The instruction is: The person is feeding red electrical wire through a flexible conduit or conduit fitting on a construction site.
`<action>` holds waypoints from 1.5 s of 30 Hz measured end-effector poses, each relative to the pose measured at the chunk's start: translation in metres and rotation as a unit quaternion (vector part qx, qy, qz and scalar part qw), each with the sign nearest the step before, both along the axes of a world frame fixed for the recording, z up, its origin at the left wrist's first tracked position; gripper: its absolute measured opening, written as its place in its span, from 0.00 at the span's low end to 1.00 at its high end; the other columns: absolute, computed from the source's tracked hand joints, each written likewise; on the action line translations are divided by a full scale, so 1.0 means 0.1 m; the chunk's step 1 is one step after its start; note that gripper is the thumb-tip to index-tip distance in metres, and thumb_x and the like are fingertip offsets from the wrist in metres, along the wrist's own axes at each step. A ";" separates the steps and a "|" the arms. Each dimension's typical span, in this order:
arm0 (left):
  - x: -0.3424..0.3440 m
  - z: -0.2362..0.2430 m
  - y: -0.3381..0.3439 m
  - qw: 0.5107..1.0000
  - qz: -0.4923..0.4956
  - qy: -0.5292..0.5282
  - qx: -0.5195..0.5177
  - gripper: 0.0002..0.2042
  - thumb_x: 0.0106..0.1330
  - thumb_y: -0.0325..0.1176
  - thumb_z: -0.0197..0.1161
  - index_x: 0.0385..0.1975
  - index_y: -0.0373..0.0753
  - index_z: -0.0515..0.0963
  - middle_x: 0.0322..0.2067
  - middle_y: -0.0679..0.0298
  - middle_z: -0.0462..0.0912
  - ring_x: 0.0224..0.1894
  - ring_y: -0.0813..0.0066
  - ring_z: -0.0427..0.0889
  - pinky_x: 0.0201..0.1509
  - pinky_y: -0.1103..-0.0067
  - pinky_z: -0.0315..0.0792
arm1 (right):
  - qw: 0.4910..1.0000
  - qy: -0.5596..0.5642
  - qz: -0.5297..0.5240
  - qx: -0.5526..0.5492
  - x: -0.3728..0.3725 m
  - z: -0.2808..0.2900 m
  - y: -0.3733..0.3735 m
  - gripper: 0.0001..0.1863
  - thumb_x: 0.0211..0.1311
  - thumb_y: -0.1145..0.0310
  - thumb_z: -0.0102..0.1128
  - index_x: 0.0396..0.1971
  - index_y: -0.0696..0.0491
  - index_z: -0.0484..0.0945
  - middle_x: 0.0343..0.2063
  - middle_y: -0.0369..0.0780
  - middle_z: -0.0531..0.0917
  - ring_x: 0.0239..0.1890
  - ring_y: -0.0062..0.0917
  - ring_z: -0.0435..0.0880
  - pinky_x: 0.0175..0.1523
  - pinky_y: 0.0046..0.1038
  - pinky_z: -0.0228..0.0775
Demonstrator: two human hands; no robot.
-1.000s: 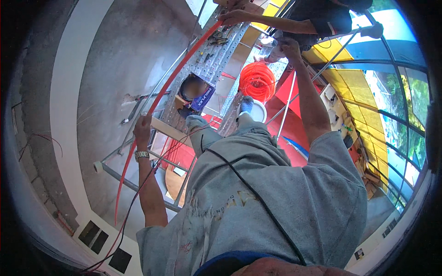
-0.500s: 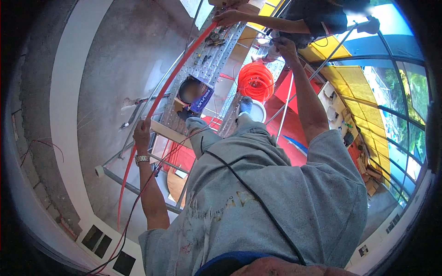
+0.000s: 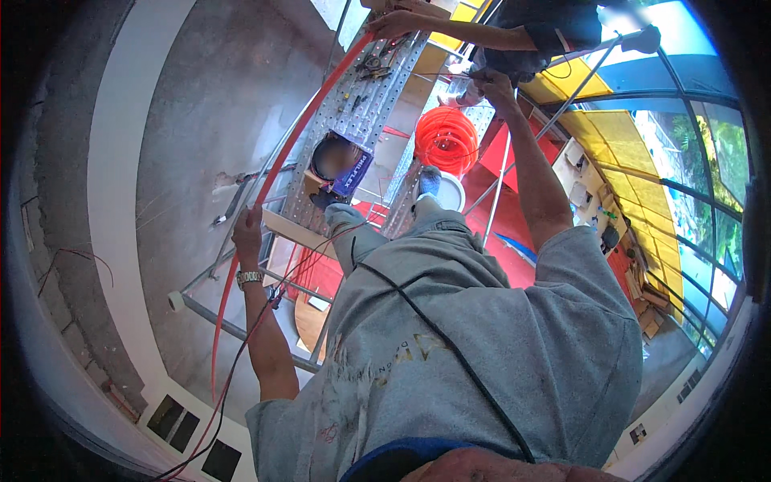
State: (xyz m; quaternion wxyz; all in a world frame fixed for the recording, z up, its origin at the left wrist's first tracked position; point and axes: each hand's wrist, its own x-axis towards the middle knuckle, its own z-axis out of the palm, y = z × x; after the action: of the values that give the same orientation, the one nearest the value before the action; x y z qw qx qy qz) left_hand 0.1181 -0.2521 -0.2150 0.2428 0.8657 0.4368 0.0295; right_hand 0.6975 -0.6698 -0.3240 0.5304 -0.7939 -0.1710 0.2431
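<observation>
My left hand (image 3: 247, 233) is closed around a long red-orange flexible tube (image 3: 301, 128), which runs up to a co-worker's hand (image 3: 392, 25) at the top and hangs down past my wrist. My raised right hand (image 3: 493, 85) is closed on a thin dark wire (image 3: 443, 75) reaching leftward from its fingers. Just below that hand, a coil of orange tubing (image 3: 446, 138) lies beside my foot. Thin red and dark wires (image 3: 241, 347) trail past my left forearm.
I stand on perforated metal scaffold planks (image 3: 329, 115). A purple box (image 3: 353, 173) holding a dark coil, tools (image 3: 373, 68) and a white bucket (image 3: 451, 193) are near my feet. Scaffold tubes (image 3: 233, 325) surround me; a grey wall (image 3: 201, 104) stands left, windows (image 3: 711, 153) right.
The co-worker's hand and the upper end of the tube have shifted slightly left. My right hand has dipped a little; both my hands keep their grip.
</observation>
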 end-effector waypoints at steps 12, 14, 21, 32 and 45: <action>0.00 0.02 0.05 0.999 -0.003 0.026 -0.035 0.25 0.73 0.56 0.58 0.34 0.35 0.78 0.28 0.53 0.78 0.30 0.56 0.75 0.38 0.65 0.70 | 0.998 -0.024 0.018 -0.053 -0.05 -0.01 -0.10 0.14 0.60 0.72 0.65 0.45 0.59 0.86 0.31 0.37 0.87 0.30 0.18 0.81 0.37 0.25 0.74; -0.06 -0.01 0.06 0.999 -0.007 0.050 -0.012 0.24 0.73 0.56 0.58 0.33 0.35 0.77 0.27 0.55 0.78 0.29 0.59 0.74 0.37 0.67 0.70 | 0.999 -0.014 0.014 -0.033 -0.07 -0.05 -0.04 0.13 0.60 0.73 0.66 0.45 0.59 0.87 0.31 0.36 0.87 0.30 0.17 0.81 0.39 0.24 0.74; -0.07 -0.02 0.04 1.000 -0.018 -0.002 -0.001 0.24 0.74 0.55 0.58 0.31 0.36 0.76 0.26 0.55 0.77 0.28 0.57 0.73 0.36 0.66 0.69 | 1.000 0.018 0.010 0.016 -0.05 -0.35 -0.12 0.11 0.60 0.72 0.66 0.42 0.60 0.87 0.30 0.35 0.86 0.30 0.17 0.80 0.39 0.24 0.73; -0.16 -0.08 0.05 1.000 -0.001 -0.007 -0.005 0.26 0.72 0.58 0.58 0.41 0.35 0.80 0.32 0.50 0.82 0.35 0.52 0.80 0.42 0.65 0.73 | 0.999 0.032 -0.020 0.011 -0.17 -0.13 -0.02 0.12 0.59 0.73 0.66 0.42 0.60 0.86 0.30 0.36 0.86 0.30 0.17 0.81 0.38 0.24 0.74; -0.23 -0.05 0.03 1.000 0.001 -0.004 -0.008 0.27 0.71 0.59 0.59 0.32 0.34 0.76 0.23 0.52 0.72 0.26 0.60 0.68 0.33 0.65 0.66 | 1.000 -0.009 0.002 0.025 -0.08 -0.24 0.02 0.11 0.62 0.75 0.63 0.43 0.59 0.86 0.32 0.36 0.87 0.31 0.16 0.81 0.38 0.22 0.74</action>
State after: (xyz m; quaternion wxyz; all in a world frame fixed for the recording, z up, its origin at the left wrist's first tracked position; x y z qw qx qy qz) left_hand 0.0953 -0.2491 -0.2196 0.2516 0.8631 0.4369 0.0293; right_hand 0.6893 -0.6675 -0.3476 0.5478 -0.7824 -0.1830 0.2330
